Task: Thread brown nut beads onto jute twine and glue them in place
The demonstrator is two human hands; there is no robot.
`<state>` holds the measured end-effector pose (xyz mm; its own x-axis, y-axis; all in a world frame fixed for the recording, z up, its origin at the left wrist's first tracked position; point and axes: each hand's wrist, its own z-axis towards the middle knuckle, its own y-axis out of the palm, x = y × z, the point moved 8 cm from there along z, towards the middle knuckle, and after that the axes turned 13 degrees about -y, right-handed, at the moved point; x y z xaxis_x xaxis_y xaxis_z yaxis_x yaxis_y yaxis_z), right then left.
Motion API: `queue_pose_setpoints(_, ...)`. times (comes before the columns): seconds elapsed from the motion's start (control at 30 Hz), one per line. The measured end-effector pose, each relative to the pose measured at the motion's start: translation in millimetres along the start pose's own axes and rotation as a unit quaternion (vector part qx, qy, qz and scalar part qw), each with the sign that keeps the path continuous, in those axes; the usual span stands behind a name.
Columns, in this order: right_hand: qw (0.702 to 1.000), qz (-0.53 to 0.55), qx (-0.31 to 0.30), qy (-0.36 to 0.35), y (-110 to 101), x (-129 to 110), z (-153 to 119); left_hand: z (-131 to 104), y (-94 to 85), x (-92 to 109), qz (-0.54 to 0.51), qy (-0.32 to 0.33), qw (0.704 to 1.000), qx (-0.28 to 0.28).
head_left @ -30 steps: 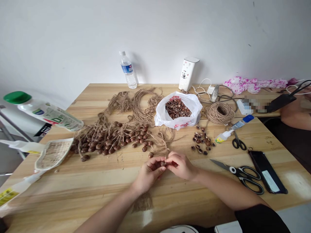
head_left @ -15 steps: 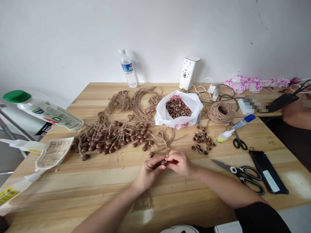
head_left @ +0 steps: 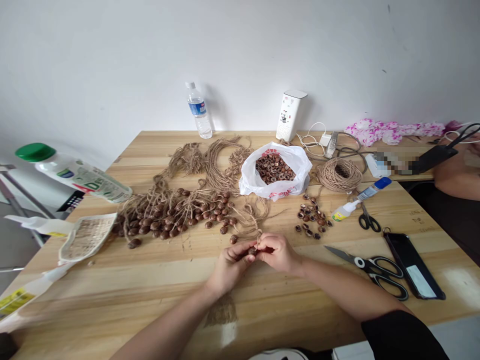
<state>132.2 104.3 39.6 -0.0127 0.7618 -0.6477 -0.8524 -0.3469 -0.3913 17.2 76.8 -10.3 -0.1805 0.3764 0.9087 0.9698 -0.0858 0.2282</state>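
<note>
Near the front middle of the table, my left hand (head_left: pixel 229 267) pinches a small brown nutshell (head_left: pixel 252 250) with twine coming out of it. Pressed close on its right, my right hand (head_left: pixel 279 254) has its fingertips closed on the same shell and twine (head_left: pixel 258 235). The exact finger contact is partly hidden. Behind my hands lie loose twine strands. To the left is a heap of brown shells on twine (head_left: pixel 165 215). A white plastic bag (head_left: pixel 251 175) holds many cut shells, and several more shell pieces (head_left: pixel 308 215) lie right of it.
A twine ball (head_left: pixel 341 175), glue bottle (head_left: pixel 343 211), small scissors (head_left: pixel 369 221), large scissors (head_left: pixel 386 267) and phone (head_left: pixel 418 265) lie right. A woven tray (head_left: pixel 88 237) and green-capped bottle (head_left: pixel 82 175) are left; a water bottle (head_left: pixel 200 115) stands behind. Another person's arm (head_left: pixel 455 175) shows far right.
The camera view has shifted slightly, so objects at the left and back appear a little moved. My hands stay together at the shell, with barely any change in the fingers.
</note>
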Motion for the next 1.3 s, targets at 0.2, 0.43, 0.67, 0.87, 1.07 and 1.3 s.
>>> queue_pose_setpoints(0.2,1.000,0.017,0.008,0.016,-0.1,0.5,1.6,1.5,-0.5,-5.4,-0.026,-0.030,0.999,0.007)
queue_pose_setpoints(0.43,0.998,0.016,0.033,0.041,-0.4,1.7,3.4,5.0,-0.2,-9.7,-0.144,-0.080,0.986,-0.037)
queue_pose_setpoints(0.67,0.998,0.043,0.007,0.048,-2.6,-5.2,2.5,7.2,1.1,-2.7,-0.238,-0.096,0.961,-0.105)
queue_pose_setpoints(0.87,0.997,0.011,0.010,0.069,-11.1,-5.2,2.7,5.8,12.3,-8.8,-0.298,-0.137,0.933,-0.146)
queue_pose_setpoints(1.07,0.992,-0.013,0.019,0.122,-13.3,5.6,-3.8,6.2,12.6,-13.0,-0.327,-0.153,0.920,-0.154)
queue_pose_setpoints(1.3,0.983,-0.040,0.078,0.161,-21.2,16.8,-10.4,6.1,12.3,-11.8,-0.332,-0.159,0.917,-0.154)
